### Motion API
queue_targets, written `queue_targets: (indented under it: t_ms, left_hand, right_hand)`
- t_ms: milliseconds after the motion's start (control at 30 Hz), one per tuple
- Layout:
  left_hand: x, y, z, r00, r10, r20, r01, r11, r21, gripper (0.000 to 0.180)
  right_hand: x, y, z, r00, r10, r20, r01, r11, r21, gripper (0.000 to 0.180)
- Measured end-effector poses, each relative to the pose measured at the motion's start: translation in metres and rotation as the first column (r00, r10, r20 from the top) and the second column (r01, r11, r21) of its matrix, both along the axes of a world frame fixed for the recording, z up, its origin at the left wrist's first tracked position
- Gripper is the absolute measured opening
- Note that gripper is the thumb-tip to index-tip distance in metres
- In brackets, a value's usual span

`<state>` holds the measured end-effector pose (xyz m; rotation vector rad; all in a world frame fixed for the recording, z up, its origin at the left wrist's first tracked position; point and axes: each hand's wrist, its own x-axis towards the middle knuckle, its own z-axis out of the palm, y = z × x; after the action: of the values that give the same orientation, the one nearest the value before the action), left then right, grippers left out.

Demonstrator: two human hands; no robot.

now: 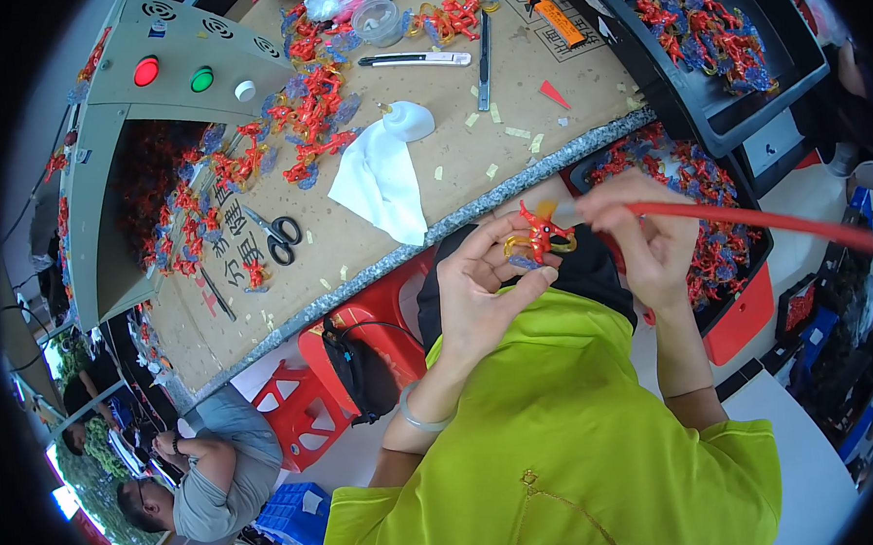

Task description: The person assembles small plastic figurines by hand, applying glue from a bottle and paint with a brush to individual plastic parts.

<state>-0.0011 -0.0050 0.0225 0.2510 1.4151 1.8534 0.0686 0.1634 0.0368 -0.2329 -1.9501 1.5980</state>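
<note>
In front of my lap, my left hand (478, 285) holds a small glossy red plastic figurine (544, 235) with clear yellow and purple-blue parts, pinched between thumb and fingers. My right hand (647, 242) grips a brush with a long red handle (760, 217). The handle points out to the right, slightly blurred. Yellowish bristles at the other end reach the top of the figurine; whether they touch it I cannot tell. Some of the right fingers are smeared by motion.
On the brown-covered table (471, 164) lie many similar figurines (317, 102), scissors (280, 242), a white cloth (379, 182), a white bottle (408, 121) and a utility knife (415, 59). A grey-green machine (108, 102) stands left. Black trays (798, 76) of figurines are right. Another person sits lower left.
</note>
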Motion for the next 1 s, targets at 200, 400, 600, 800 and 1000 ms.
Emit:
queue_targets:
  t_ms: [200, 400, 600, 800, 1000]
  left_hand:
    - [-0.004, -0.002, 0.001, 0.991, -0.072, 0.111, 0.065, 0.996, 0.06, 0.049]
    - [-0.006, -0.002, 0.001, 0.983, -0.103, 0.151, 0.087, 0.99, 0.11, 0.045]
    - [-0.007, 0.001, 0.001, 0.974, 0.003, 0.225, -0.038, 0.988, 0.152, 0.047]
    - [-0.007, 0.005, 0.005, 0.981, -0.014, 0.192, -0.023, 0.981, 0.192, 0.043]
    - [-0.007, 0.005, 0.011, 0.962, -0.045, 0.27, -0.011, 0.979, 0.204, 0.041]
  right_hand:
    - [0.006, 0.011, 0.011, 0.997, 0.01, 0.077, 0.009, 0.969, -0.246, 0.005]
    - [0.0, 0.016, 0.009, 0.976, -0.149, 0.158, 0.149, 0.989, 0.016, 0.007]
    - [0.004, -0.002, 0.01, 0.982, 0.059, 0.179, -0.042, 0.994, -0.1, 0.02]
    - [0.0, -0.019, 0.005, 0.961, -0.003, 0.276, 0.072, 0.967, -0.242, 0.02]
    - [-0.001, -0.019, 0.011, 0.984, 0.014, 0.18, 0.036, 0.962, -0.272, 0.021]
